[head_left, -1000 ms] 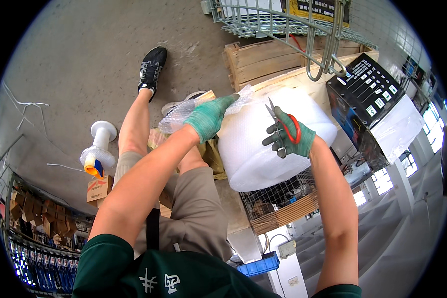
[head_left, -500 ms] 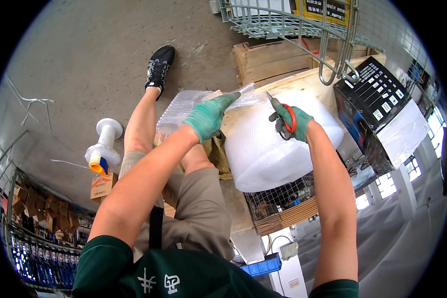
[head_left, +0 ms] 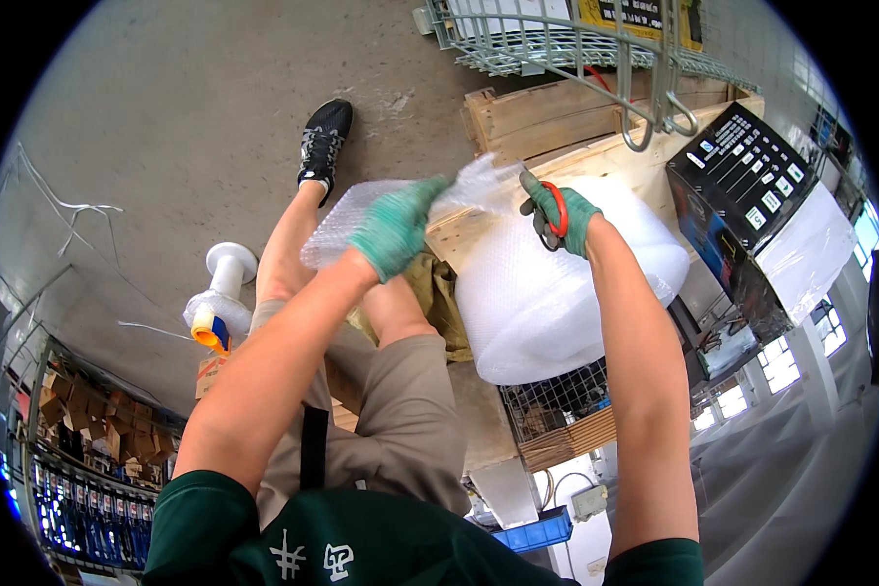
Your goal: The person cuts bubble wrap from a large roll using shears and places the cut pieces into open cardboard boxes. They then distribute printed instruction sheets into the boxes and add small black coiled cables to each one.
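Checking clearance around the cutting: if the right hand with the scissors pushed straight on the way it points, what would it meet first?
Probably the bubble wrap sheet stretched from the left hand; the right hand points its scissors at it, though depth is unclear.

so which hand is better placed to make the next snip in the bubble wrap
Right. The right hand already holds the red-handled scissors at the sheet's edge, above the big white bubble wrap roll; the left hand is occupied gripping the clear bubble wrap sheet.

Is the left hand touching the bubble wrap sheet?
Touching. Head view shows the gloved left hand gripping the bubble wrap sheet, its fingers closed over the edge.
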The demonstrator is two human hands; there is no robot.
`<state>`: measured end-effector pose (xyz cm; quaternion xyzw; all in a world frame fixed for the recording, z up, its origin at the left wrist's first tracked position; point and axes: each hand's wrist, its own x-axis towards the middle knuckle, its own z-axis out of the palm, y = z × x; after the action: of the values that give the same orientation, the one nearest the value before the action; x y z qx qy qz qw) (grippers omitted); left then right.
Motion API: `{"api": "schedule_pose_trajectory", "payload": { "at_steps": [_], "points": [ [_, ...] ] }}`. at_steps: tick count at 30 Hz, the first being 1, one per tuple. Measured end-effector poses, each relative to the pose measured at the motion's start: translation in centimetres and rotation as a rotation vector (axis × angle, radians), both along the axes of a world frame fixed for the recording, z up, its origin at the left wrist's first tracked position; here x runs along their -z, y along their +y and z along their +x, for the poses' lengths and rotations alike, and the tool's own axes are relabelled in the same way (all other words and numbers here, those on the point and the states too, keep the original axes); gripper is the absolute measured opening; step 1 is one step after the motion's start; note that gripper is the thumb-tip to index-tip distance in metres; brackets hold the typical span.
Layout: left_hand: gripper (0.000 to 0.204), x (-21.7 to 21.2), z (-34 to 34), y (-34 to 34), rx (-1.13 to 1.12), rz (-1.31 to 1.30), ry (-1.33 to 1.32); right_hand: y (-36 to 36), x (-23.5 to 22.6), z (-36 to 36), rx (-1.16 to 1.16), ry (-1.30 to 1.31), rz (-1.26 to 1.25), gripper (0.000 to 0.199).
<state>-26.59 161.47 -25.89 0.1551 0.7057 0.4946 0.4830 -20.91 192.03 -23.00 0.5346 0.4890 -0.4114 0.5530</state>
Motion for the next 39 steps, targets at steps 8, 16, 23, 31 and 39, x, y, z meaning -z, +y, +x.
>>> {"api": "schedule_pose_trajectory", "payload": {
  "at_steps": [8, 16, 23, 31, 39],
  "points": [
    [0.049, -7.8, -6.6, -7.9, -0.086, -0.197, 0.117, -8.7, -11.7, 8.6, 0.249, 0.524, 0.122, 0.035],
    [0.037, -16.0, -7.4, -7.1, 0.507, -0.192, 0.454, -5.6, -16.4, 37.4, 0.527, 0.415, 1.305, 0.04],
    [0.022, -26.6, -6.0, 2.7, 0.65, -0.172, 0.0, -5.4, -8.1, 50.8, 0.58, -0.108, 1.141, 0.048],
    [0.028, -24.2, 5.6, 30.9, 0.936, 0.056, -0.351, -9.2, -6.5, 46.5, 0.786, 0.225, 1.416, 0.058],
    [0.018, -10.8, 15.9, 45.6, 1.047, -0.002, 0.041, -6.6, -8.9, 37.1, 1.652, 0.219, 0.712, 0.053]
  ]
}}
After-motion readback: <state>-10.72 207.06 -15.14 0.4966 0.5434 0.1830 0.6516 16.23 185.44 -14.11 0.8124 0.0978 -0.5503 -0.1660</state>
